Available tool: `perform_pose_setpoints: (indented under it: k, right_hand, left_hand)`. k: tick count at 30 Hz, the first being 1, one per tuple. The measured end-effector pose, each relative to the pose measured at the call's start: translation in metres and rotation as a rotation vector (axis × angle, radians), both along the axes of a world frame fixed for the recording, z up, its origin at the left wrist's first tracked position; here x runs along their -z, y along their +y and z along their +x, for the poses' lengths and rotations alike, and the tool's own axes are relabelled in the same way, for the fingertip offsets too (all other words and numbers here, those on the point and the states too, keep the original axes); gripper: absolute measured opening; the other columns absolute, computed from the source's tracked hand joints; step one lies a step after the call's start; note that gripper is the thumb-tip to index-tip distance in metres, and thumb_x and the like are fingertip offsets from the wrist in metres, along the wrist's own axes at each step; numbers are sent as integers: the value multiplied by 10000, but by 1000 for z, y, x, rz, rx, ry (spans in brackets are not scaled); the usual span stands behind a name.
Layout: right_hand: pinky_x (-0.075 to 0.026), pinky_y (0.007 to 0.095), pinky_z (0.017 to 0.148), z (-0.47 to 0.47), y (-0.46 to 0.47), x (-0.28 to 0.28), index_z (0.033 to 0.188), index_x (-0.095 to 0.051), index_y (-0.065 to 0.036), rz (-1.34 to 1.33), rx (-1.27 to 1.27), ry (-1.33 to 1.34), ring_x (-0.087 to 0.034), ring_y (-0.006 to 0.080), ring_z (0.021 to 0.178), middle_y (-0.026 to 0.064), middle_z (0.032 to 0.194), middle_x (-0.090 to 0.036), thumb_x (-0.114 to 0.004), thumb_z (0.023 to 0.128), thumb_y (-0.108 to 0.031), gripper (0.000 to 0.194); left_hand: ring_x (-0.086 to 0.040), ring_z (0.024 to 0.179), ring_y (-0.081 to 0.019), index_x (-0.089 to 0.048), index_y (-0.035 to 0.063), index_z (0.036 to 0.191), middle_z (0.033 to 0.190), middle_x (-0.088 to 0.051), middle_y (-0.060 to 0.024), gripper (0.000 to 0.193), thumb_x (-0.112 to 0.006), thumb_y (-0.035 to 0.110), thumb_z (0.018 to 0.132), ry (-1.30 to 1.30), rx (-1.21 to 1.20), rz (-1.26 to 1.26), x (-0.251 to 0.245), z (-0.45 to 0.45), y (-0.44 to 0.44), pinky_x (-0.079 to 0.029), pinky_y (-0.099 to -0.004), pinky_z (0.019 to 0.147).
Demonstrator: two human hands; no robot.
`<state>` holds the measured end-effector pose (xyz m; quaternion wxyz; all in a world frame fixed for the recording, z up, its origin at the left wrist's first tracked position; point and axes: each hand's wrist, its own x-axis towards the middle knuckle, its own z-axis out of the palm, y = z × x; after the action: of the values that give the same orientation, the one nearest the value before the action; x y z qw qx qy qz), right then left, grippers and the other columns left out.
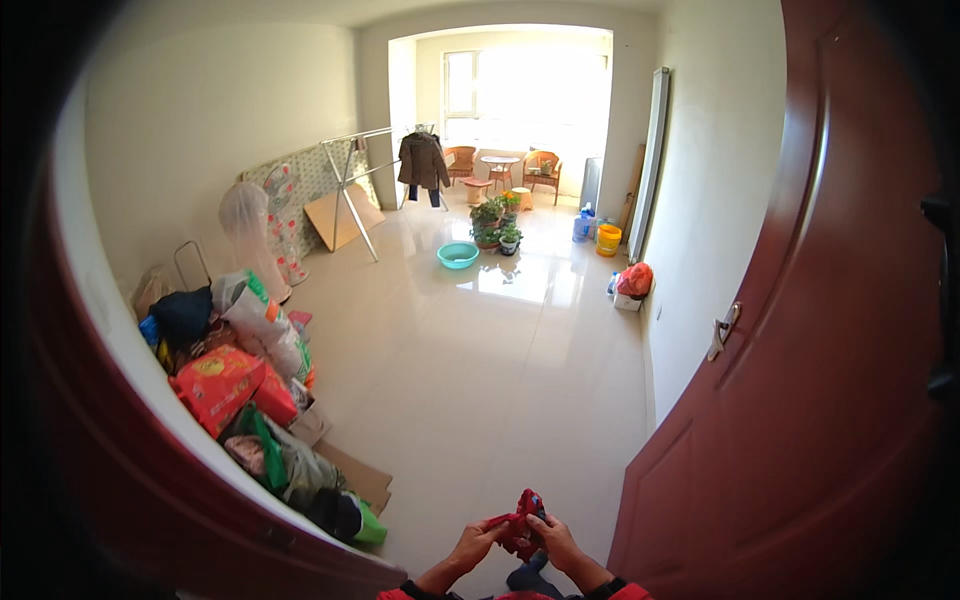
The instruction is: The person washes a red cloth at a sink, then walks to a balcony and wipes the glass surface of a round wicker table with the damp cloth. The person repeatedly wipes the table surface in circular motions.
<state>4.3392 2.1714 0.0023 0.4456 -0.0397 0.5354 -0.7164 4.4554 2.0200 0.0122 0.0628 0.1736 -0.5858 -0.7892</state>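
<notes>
A small red cloth item [519, 534], crumpled and with a few darker patches, is held up in front of my body at the bottom of the view. My left hand [474, 546] pinches its left edge between thumb and fingers. On the other side, my right hand [556, 541] grips the upper right part, thumb on top. The folds hide what kind of garment or cloth it is. Below it a dark shoe or slipper [529, 574] shows on the tiled floor [480, 420].
An open red-brown door [810, 420] with a metal handle [724, 331] stands at right. Bags, a red one [221, 382] among them, line the left wall. Farther off are a teal basin [457, 256], potted plants [487, 221], a drying rack [345, 187] and a yellow bucket [608, 241].
</notes>
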Motion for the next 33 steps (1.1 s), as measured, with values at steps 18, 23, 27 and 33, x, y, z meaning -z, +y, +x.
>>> perform_pose_setpoints:
  k: [18, 23, 27, 33]
  right_hand:
    - [-516, 345, 769, -527, -212, 53, 1004, -605, -102, -112, 124, -279, -615, 186, 835, 35, 918, -629, -559, 895, -261, 198]
    - [-532, 357, 858, -658, -290, 38, 1167, -603, -57, -199, 50, -126, -637, 197, 1001, 50, 1091, -663, -475, 994, -398, 403]
    - [-536, 325, 814, -780, -361, 15, 1261, -554, -34, 492, -100, 363, -644, 181, 941, 96, 1123, -643, -650, 926, -363, 480]
    - [-533, 328, 839, -947, -402, 4, 1238, -571, -21, -91, 323, -18, -645, 197, 993, 82, 1121, -656, -599, 929, -264, 394]
  left_hand:
    - [-666, 1058, -275, -615, 4, 1186, 1134, -687, -142, 280, -464, 192, 1042, 269, -415, 311, -53, -485, -286, -533, -436, 938]
    - [-648, 1100, -264, -591, 5, 1229, 1178, -671, -136, 300, -449, 201, 1051, 278, -308, 317, -47, -628, -365, -517, -429, 967]
    - [-635, 1120, -264, -594, 8, 1240, 1203, -663, -134, 290, -468, 177, 1040, 289, -191, 325, -62, -754, -439, -498, -425, 988]
    - [-630, 1129, -276, -623, 1, 1214, 1224, -662, -142, 356, -462, 258, 1028, 238, 64, 490, -58, -926, -525, -450, -438, 1022]
